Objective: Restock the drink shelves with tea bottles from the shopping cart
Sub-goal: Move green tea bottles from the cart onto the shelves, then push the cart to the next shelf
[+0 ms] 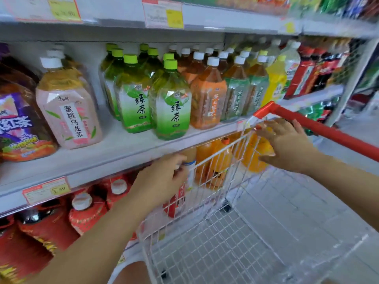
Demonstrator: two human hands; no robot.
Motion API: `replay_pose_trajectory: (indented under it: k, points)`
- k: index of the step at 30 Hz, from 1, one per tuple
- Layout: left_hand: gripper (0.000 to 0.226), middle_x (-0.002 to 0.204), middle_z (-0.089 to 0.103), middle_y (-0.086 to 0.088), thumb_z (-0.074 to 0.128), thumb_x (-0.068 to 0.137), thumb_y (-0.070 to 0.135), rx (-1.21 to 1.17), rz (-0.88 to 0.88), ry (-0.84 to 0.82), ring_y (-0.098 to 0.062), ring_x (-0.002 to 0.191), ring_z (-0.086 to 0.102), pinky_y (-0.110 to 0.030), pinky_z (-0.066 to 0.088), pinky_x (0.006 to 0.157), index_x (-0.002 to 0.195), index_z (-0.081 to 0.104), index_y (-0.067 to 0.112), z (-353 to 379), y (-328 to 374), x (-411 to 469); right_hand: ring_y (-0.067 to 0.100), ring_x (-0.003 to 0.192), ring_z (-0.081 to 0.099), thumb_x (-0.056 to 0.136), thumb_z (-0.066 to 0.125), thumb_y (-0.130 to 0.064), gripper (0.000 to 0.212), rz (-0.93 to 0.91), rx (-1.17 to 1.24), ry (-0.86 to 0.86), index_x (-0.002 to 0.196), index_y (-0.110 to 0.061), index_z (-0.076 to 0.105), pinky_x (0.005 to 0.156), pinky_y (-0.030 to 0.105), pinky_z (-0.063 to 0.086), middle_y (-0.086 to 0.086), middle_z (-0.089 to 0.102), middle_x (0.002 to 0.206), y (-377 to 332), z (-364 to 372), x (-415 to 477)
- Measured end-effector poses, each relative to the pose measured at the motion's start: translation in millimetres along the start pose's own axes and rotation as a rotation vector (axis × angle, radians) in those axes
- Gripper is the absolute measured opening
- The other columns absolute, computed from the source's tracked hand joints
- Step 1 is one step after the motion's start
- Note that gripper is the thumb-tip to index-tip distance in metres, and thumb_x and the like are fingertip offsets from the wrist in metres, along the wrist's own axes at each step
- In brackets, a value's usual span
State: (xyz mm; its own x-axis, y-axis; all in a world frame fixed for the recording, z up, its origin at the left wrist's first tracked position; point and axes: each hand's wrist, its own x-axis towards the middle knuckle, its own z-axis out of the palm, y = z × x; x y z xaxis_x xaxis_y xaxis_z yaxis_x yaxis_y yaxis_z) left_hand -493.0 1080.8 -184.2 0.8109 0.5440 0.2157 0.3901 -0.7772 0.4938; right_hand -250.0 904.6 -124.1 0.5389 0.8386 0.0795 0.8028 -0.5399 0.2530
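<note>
Where left hand (pixel 164 175) grips, wire (pixel 205 159) crosses.

A white wire shopping cart (pixel 215 242) fills the view from five to six o'clock, its basket floor bare and its red handle (pixel 328 130) running off toward three o'clock. The right hand (pixel 287 144) hovers at the cart's top rim just beside the handle, fingers (pixel 264 128) spread. The left hand (pixel 162 175), near the centre, curls at the cart's rim against the shelf (pixel 123 154); blur hides what it holds. On that shelf, green tea bottles (pixel 172 103) stand at twelve o'clock and a pink oolong bottle (pixel 69 107) at ten. Orange drink bottles (pixel 203 152) show behind the wire.
</note>
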Motion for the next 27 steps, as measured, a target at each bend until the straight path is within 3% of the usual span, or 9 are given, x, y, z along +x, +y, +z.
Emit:
replay_pose_trajectory:
  k: [3, 8, 12, 14, 17, 19, 22, 24, 27]
  points:
    - [0.028, 0.116, 0.062, 0.003, 0.047, 0.093, 0.024, -0.041, 0.012, -0.085, -0.020, 0.105, 0.060, -0.036, 0.048, 0.087, 0.118, 0.054, 0.034, 27, 3, 15, 0.028, 0.144, 0.005, 0.084, 0.055, -0.055, 0.070, 0.202, -0.134, -0.030, 0.144, -0.034, 0.027, 0.114, 0.054, 0.013, 0.000, 0.008, 0.157, 44, 8, 4]
    - [0.026, 0.103, 0.063, 0.001, 0.046, 0.093, 0.015, -0.035, -0.050, -0.032, -0.020, 0.085, 0.059, -0.034, 0.046, 0.074, 0.113, 0.053, 0.030, 43, 14, 35, 0.034, 0.136, 0.022, 0.083, 0.064, -0.036, 0.049, 0.191, -0.129, 0.122, 0.129, -0.026, 0.052, 0.103, 0.055, 0.029, 0.004, 0.024, 0.152, 62, 25, 16]
    - [0.026, 0.087, 0.058, 0.008, 0.044, 0.095, 0.015, -0.023, -0.166, -0.105, -0.014, 0.068, 0.055, -0.030, 0.040, 0.062, 0.114, 0.052, 0.030, 38, 31, 44, 0.039, 0.132, 0.029, 0.078, 0.069, -0.024, 0.041, 0.203, -0.115, 0.072, 0.118, -0.019, 0.061, 0.098, 0.056, 0.033, 0.007, 0.029, 0.151, 74, 16, 10]
    - [0.026, 0.085, 0.056, 0.007, 0.041, 0.097, 0.014, 0.031, -0.221, -0.195, -0.013, 0.071, 0.053, -0.024, 0.033, 0.058, 0.117, 0.052, 0.027, 35, 49, 47, 0.039, 0.132, 0.028, 0.080, 0.067, -0.030, 0.044, 0.222, -0.112, -0.032, 0.122, -0.019, 0.057, 0.097, 0.054, 0.035, 0.005, 0.022, 0.153, 80, 4, 2]
    - [0.028, 0.107, 0.060, 0.000, 0.039, 0.098, 0.019, 0.089, -0.226, -0.320, -0.019, 0.091, 0.054, -0.021, 0.038, 0.063, 0.123, 0.054, 0.021, 27, 74, 54, 0.036, 0.127, 0.031, 0.084, 0.063, -0.042, 0.056, 0.256, -0.094, -0.150, 0.131, -0.016, 0.046, 0.092, 0.046, 0.038, -0.001, 0.009, 0.156, 92, -14, -18]
    - [0.039, 0.114, 0.060, -0.001, 0.041, 0.092, 0.007, 0.154, -0.185, -0.430, -0.025, 0.102, 0.058, -0.033, 0.047, 0.076, 0.126, 0.052, 0.024, 19, 90, 64, 0.035, 0.119, 0.039, 0.087, 0.060, -0.041, 0.061, 0.285, -0.091, -0.227, 0.137, -0.012, 0.038, 0.082, 0.040, 0.041, -0.004, 0.003, 0.157, 103, -23, -36]
    - [0.050, 0.131, 0.051, -0.009, 0.043, 0.090, -0.001, 0.251, -0.147, -0.627, -0.026, 0.117, 0.052, -0.038, 0.044, 0.095, 0.135, 0.047, 0.020, 5, 134, 71, 0.032, 0.109, 0.046, 0.092, 0.054, -0.022, 0.056, 0.353, -0.073, -0.358, 0.142, -0.012, 0.031, 0.070, 0.035, 0.039, -0.005, -0.005, 0.158, 124, -31, -71]
    - [0.048, 0.135, 0.047, -0.007, 0.046, 0.091, 0.002, 0.266, -0.098, -0.680, -0.026, 0.118, 0.050, -0.036, 0.044, 0.095, 0.134, 0.046, 0.021, -5, 173, 67, 0.032, 0.109, 0.048, 0.093, 0.047, -0.011, 0.058, 0.409, -0.044, -0.457, 0.146, -0.013, 0.023, 0.071, 0.036, 0.043, -0.003, -0.002, 0.159, 141, -37, -103]
    - [0.043, 0.133, 0.049, -0.003, 0.044, 0.094, 0.009, 0.202, 0.025, -0.741, -0.025, 0.109, 0.055, -0.033, 0.046, 0.085, 0.134, 0.046, 0.025, -23, 218, 40, 0.036, 0.116, 0.048, 0.094, 0.035, -0.005, 0.060, 0.498, 0.010, -0.674, 0.149, -0.015, 0.013, 0.089, 0.043, 0.046, 0.006, 0.008, 0.158, 155, -55, -158]
